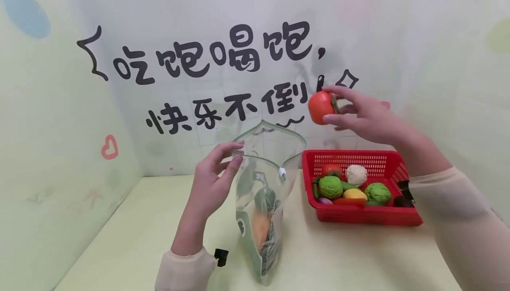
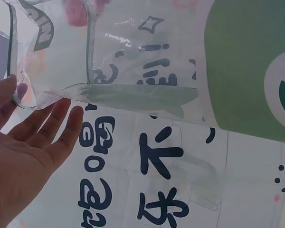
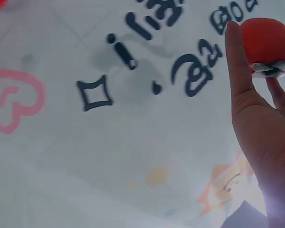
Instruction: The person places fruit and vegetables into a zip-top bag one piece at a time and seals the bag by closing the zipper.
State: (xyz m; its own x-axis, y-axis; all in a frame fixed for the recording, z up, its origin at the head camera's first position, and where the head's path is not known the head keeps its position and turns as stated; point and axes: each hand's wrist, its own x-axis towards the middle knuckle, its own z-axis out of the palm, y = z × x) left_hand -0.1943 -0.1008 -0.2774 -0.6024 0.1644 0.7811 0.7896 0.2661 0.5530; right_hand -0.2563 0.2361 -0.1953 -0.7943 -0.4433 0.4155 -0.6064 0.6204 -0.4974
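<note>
In the head view my right hand (image 1: 360, 114) pinches a red persimmon (image 1: 320, 107) between fingers and thumb, up above the basket's left end and to the right of the bag mouth. Its dark calyx faces the palm; the right wrist view shows the persimmon (image 3: 267, 45) beside the thumb. My left hand (image 1: 215, 182) holds the rim of a clear zip bag (image 1: 260, 158) at its left side, thumb and fingertips at the edge. The bag stands upright, mouth spread wide. Through its wall an orange item with a green top (image 1: 263, 220) shows, partly hidden by the green print.
A red plastic basket (image 1: 370, 218) stands right of the bag. It holds several vegetables and fruits, among them a white cauliflower (image 1: 356, 174), green cabbages (image 1: 330, 187) and a yellow item (image 1: 354, 194). A printed wall sheet (image 1: 179, 12) rises behind the pale table (image 1: 131, 238).
</note>
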